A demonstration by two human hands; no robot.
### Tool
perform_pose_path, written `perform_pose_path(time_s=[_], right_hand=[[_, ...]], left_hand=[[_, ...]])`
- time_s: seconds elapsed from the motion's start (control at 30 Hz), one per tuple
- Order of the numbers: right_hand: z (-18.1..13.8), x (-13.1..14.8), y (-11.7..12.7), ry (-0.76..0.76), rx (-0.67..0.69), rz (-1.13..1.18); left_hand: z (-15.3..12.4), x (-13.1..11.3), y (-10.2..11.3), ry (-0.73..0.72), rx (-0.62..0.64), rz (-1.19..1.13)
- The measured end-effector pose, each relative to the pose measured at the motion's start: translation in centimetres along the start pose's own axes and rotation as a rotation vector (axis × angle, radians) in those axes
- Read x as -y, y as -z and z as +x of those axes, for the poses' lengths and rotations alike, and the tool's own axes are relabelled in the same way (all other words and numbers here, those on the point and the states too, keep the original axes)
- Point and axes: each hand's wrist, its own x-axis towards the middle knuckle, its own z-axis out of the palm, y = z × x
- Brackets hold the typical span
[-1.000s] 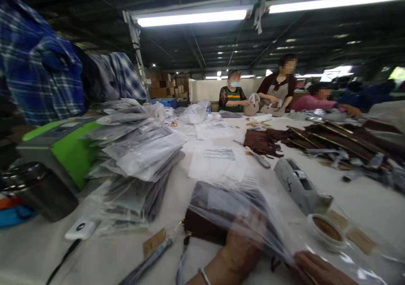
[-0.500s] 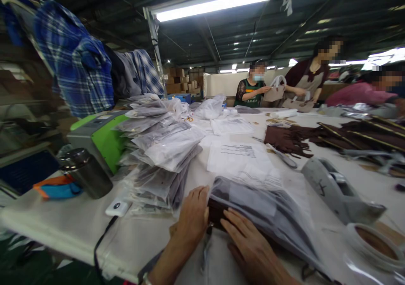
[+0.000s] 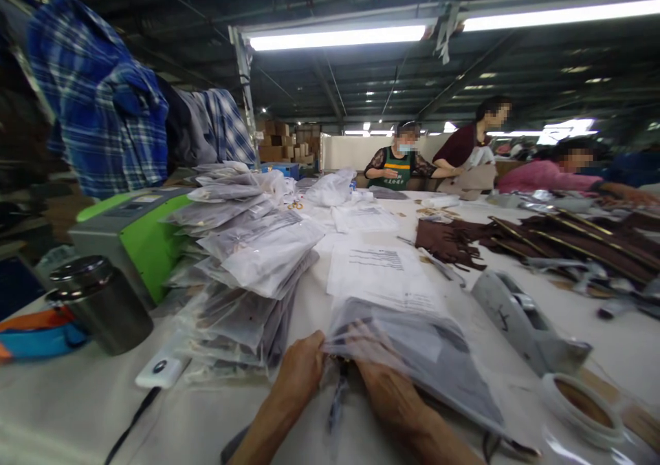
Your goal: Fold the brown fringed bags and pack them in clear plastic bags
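Note:
A clear plastic bag (image 3: pixel 438 355) with a dark grey flat item inside lies on the table in front of me. My left hand (image 3: pixel 303 363) is closed, pinching the near left edge of the plastic. Beside it, my right hand (image 3: pixel 381 369) rests with stretched fingers at the bag's open end; the fingertips show through the film, on top of the dark item. A small dangling piece (image 3: pixel 337 396), blurred, hangs between my hands. Close to my left hand rises a stack of filled plastic bags (image 3: pixel 258 265). Behind the bag lie printed white sheets (image 3: pixel 381 272).
On the right stand a grey tape dispenser (image 3: pixel 526 320) and a tape roll (image 3: pixel 582 410); brown strips (image 3: pixel 557 245) lie beyond. At left are a dark thermos (image 3: pixel 103 307), a green-grey machine (image 3: pixel 139 238) and a white corded device (image 3: pixel 161 369). Several co-workers (image 3: pixel 397 166) are across the table.
My left hand has gone from lying against the bag's end to pinching its plastic edge. My right fingers have slid forward beneath the film. The camera view has shifted slightly.

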Motion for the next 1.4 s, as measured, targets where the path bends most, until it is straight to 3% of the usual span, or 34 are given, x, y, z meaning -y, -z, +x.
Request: perform_pose_path(time_s=[0.13, 0.3, 0.47, 0.57, 0.73, 0.87, 0.97, 1.07, 1.4], right_hand=[[0.2, -1.0, 0.6, 0.085, 0.041, -0.027], [1.2, -2.1, -0.6, 0.005, 0.050, 0.015], [2.7, -3.2, -1.5, -0.035, 0.038, 0.054], [3.0, -3.2, -1.1, -0.021, 0.057, 0.083], [0.7, -1.7, 1.0, -0.008, 0.080, 0.125], [-1.3, 1.0, 3.0, -0.184, 0.115, 0.242], [-1.2, 3.1, 3.2, -0.303, 0.139, 0.284], [-0.6, 3.7, 2.3, -0.328, 0.184, 0.262], [-1.6, -1.3, 3.6, -0.228, 0.150, 0.118]], left_hand=[[-0.9, 0.3, 0.1, -0.030, 0.029, -0.104], [-1.0, 0.7, 0.0, -0.012, 0.040, -0.227], [-2.0, 1.6, -0.2, 0.015, 0.177, -0.447], [-2.6, 1.8, -0.2, 0.033, 0.185, -0.547], [-2.5, 1.6, -0.5, 0.116, 0.158, -0.683], [-2.2, 1.4, -0.9, 0.165, 0.163, -0.721], [-2.3, 1.0, -0.9, 0.161, 0.137, -0.685], [-2.6, 0.8, -1.1, 0.154, 0.119, -0.642], [-3.2, 1.1, -1.2, 0.159, 0.093, -0.584]])
